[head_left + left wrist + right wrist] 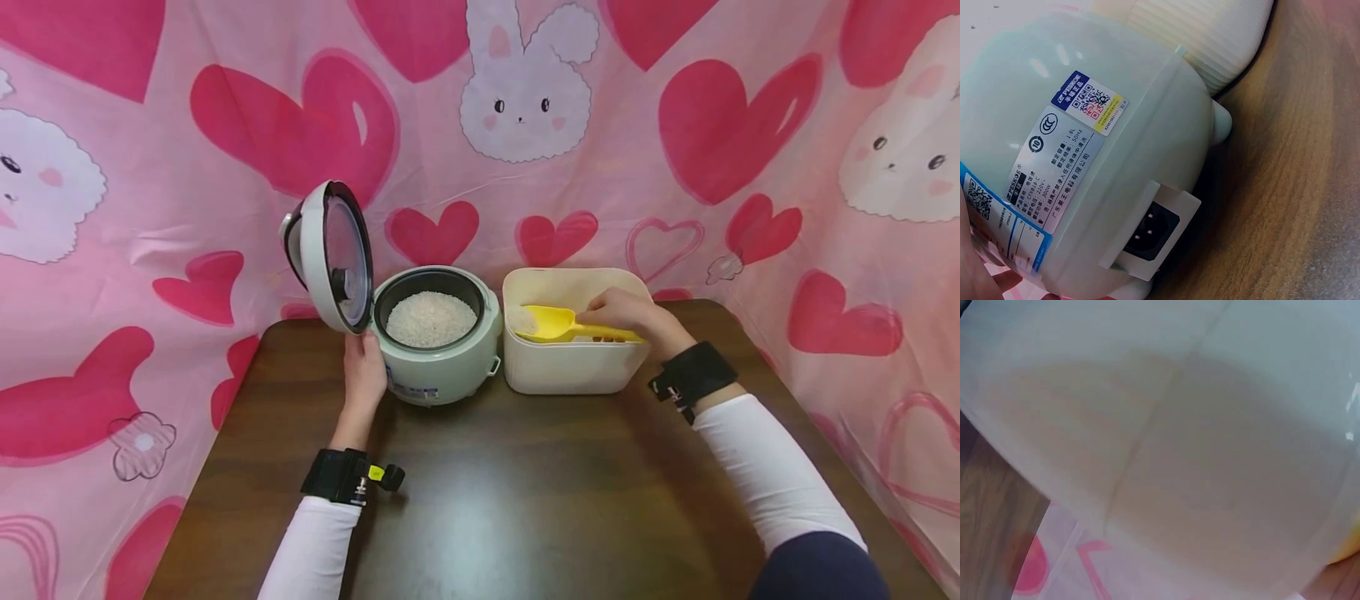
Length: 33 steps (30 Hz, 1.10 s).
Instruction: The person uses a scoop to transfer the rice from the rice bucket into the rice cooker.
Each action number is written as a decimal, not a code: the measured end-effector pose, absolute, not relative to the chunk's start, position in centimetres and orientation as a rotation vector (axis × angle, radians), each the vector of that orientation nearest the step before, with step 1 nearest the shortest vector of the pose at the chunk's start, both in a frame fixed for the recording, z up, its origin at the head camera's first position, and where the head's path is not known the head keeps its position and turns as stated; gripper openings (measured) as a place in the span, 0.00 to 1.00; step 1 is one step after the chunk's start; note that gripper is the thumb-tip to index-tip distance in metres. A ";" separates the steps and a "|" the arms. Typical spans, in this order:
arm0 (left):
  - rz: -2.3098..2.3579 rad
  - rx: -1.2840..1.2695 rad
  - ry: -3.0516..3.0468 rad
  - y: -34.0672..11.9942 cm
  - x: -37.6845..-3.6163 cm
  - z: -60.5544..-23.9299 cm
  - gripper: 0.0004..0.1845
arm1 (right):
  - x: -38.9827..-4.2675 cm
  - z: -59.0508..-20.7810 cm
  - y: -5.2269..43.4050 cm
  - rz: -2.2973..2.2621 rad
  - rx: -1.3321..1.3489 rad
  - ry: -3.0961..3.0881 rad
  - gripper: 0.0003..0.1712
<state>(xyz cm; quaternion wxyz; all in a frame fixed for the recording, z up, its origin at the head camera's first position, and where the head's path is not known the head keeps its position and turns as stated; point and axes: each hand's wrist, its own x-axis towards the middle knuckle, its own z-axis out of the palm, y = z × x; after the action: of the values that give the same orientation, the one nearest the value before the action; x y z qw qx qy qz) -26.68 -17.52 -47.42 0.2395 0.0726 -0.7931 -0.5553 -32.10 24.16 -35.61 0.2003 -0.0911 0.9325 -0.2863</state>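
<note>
A pale green rice cooker (438, 367) stands with its lid (330, 258) raised toward the left, and white rice (431, 319) lies in its dark inner pot. My left hand (363, 367) rests against the cooker's left side below the lid; in the left wrist view, part of that hand (979, 275) shows at the lower left edge. Inside a cream bin (570, 371), my right hand (626, 311) grips the handle of a yellow scoop (555, 323). Rice shows by the scoop's blade. In the right wrist view the bin's wall (1179, 456) hides most of the hand.
The bin stands just right of the cooker on a brown wooden table (480, 500). A power socket (1154, 231) sits low on the cooker's side. Behind the table hangs a pink cloth (435, 167) with hearts and rabbits.
</note>
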 end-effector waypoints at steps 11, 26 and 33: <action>-1.532 0.211 -2.186 -17.3 -26.5 -47.8 0.31 | -30.9 -32.5 27.2 -0.923 -0.250 2.523 0.24; -1.523 0.206 -2.210 -18.2 -26.6 -47.5 0.30 | -29.3 -32.0 28.0 -1.138 -0.238 2.526 0.28; -1.522 0.183 -2.229 -18.3 -26.7 -47.7 0.31 | -28.7 -30.6 25.4 -1.065 -0.339 2.560 0.28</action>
<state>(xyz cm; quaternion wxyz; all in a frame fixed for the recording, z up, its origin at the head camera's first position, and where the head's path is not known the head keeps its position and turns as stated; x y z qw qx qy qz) -26.68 -18.34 -47.67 0.2166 0.0662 -0.8044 -0.5493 -28.74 25.36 -30.58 0.1732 -0.1195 0.9026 -0.3755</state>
